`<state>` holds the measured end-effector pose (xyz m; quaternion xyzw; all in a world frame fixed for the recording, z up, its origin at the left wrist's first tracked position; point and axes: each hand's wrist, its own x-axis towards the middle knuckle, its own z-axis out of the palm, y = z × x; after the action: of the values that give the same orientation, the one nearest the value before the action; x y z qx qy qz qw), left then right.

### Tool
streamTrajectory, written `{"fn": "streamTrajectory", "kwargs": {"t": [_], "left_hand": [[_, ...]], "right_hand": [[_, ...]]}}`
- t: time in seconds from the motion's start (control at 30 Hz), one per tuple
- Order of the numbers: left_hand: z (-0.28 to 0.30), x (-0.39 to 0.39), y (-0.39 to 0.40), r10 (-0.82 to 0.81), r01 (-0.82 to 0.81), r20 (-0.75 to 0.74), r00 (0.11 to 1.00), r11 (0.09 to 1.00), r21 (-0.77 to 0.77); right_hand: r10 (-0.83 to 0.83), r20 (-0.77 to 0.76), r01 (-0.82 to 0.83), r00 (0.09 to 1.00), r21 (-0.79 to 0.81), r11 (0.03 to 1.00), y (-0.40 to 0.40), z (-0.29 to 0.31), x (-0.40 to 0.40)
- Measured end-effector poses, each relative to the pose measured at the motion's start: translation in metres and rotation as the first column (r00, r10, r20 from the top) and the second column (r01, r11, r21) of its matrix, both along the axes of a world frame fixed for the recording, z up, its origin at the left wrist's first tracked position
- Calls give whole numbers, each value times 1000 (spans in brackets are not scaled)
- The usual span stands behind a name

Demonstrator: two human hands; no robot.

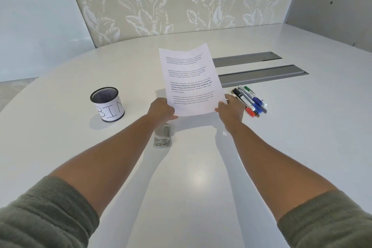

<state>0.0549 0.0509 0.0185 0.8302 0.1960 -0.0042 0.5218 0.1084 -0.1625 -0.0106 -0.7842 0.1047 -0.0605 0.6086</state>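
Observation:
A white sheet of paper (191, 78) with several printed paragraphs is held up above the white table (201, 177), tilted away from me. My left hand (162, 109) grips its lower left corner. My right hand (229, 109) pinches its lower right edge. Both arms stretch forward over the table. The sheet's shadow falls on the tabletop just under it.
A black mesh cup (107, 103) wrapped in paper marked "BIN" stands to the left. A small metal stapler (163, 136) lies under my left wrist. Several markers and pens (250, 99) lie to the right. Two grey cable-slot covers (261, 73) sit beyond the sheet.

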Motion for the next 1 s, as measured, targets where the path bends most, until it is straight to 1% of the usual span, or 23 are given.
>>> {"fn": "streamTrajectory", "kwargs": {"t": [0.13,0.33,0.47,0.6,0.7,0.77,0.9,1.0], "left_hand": [[-7,13,8,35,-35,-65,997,999,-1],[-15,29,20,74,-74,-108,991,997,6],[-15,36,23,102,-104,-75,992,994,-19],[-25,41,29,133,-136,-121,984,990,-21],[-32,43,38,147,-147,-162,976,989,12],[-34,43,41,131,-125,-176,976,991,46],[-33,43,45,156,-135,-155,975,981,139],[-33,41,49,137,-102,-149,979,969,224]], "right_hand": [[-1,-22,0,1000,-49,999,9,-8,16],[28,-62,-31,998,-43,999,24,-11,31],[61,-88,-72,994,-121,990,31,-15,39],[95,-102,-111,990,-174,979,37,-21,47],[100,-124,-121,987,-172,978,41,-27,52],[102,-133,-131,986,-229,964,43,-30,55],[143,-91,-163,986,-283,945,51,-32,58],[164,-108,-189,981,-294,937,57,-33,59]]}}
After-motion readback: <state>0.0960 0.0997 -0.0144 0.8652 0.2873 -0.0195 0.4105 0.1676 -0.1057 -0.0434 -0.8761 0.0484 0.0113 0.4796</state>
